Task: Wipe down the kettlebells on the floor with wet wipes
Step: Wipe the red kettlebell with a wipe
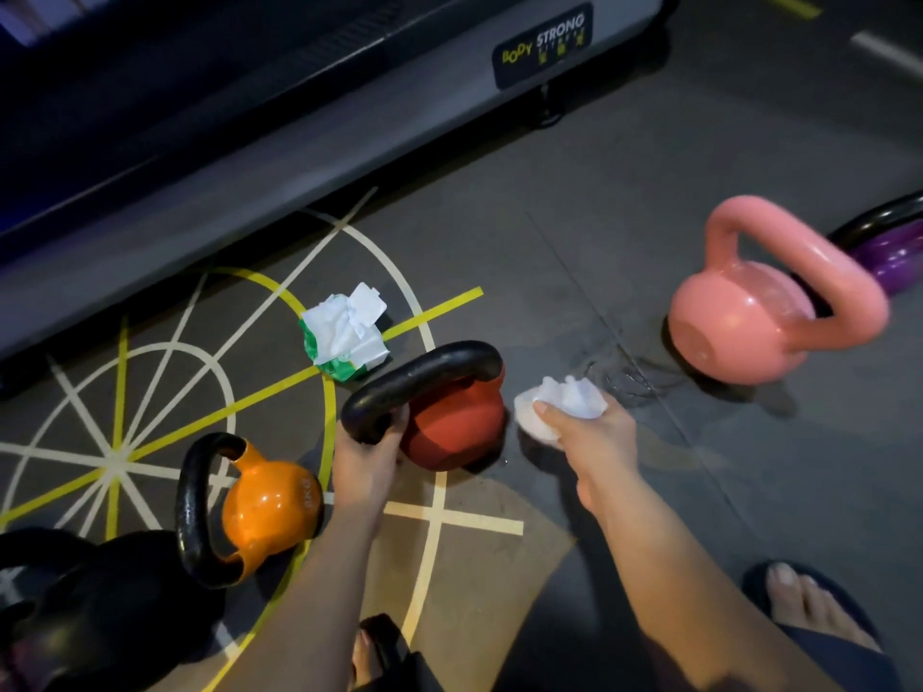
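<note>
A red kettlebell (pixel 457 427) with a black handle stands tilted on the floor at centre. My left hand (pixel 367 454) grips the near end of its handle. Just right of the red kettlebell, my right hand (pixel 587 432) holds a crumpled white wet wipe (pixel 564 399), a little apart from the bell. A pink kettlebell (pixel 749 317) sits at the right, glossy and wet-looking. An orange kettlebell (pixel 269 506) with a black handle lies at the lower left. A purple kettlebell (pixel 894 257) shows partly behind the pink one.
A green-and-white pack of wet wipes (pixel 344 337) lies open on the floor behind the red kettlebell. A black kettlebell (pixel 75 606) fills the lower left corner. A grey machine base (pixel 299 122) runs across the top. My feet in sandals (pixel 819 611) are at the bottom.
</note>
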The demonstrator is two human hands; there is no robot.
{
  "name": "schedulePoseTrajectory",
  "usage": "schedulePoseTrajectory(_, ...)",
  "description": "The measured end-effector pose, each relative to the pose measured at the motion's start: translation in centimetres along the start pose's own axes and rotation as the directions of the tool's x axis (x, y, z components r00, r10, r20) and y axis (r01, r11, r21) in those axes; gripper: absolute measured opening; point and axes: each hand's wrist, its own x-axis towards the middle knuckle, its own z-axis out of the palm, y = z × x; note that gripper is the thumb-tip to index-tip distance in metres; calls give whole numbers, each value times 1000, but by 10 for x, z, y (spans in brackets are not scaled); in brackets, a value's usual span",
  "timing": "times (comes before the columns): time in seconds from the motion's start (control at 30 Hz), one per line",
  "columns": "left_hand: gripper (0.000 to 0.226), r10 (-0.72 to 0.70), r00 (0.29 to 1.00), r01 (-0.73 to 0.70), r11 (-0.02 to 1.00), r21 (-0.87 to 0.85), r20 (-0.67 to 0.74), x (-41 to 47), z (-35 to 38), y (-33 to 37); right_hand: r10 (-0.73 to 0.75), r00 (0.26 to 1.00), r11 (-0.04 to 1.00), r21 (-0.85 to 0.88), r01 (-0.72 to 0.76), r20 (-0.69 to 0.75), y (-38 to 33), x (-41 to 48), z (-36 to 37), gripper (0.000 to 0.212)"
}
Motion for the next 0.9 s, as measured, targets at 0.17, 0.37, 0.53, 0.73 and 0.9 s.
schedulePoseTrajectory(0.17, 40, 28, 999, -31, 988, -149, -23, -11, -31, 7, 40, 999, 993, 114, -40, 2, -26, 9, 8, 30)
schedulePoseTrajectory(0.37, 26, 283, 934, -269, 959, 93, -218, 2, -28, 76, -217, 951, 976, 44, 213, 222, -45, 6, 31, 25)
schedulePoseTrajectory(0.53, 21, 344, 937, -293, 866, 405, -57, 9, 6, 107, -286, 878, 872, -275, 405, 384, -25, -2, 40, 38)
schedulePoseTrajectory(0.73, 44, 118, 992, -123, 902, 413, 37, 27, 9, 99, -204, 941, 949, -182, 258, 271, -15, 13, 24, 31)
schedulePoseTrajectory(0.9, 50, 190, 980, -188, 829, 526, 50, 26, 18, 105, -67, 975, 988, -121, 94, 214, -6, 25, 19, 19)
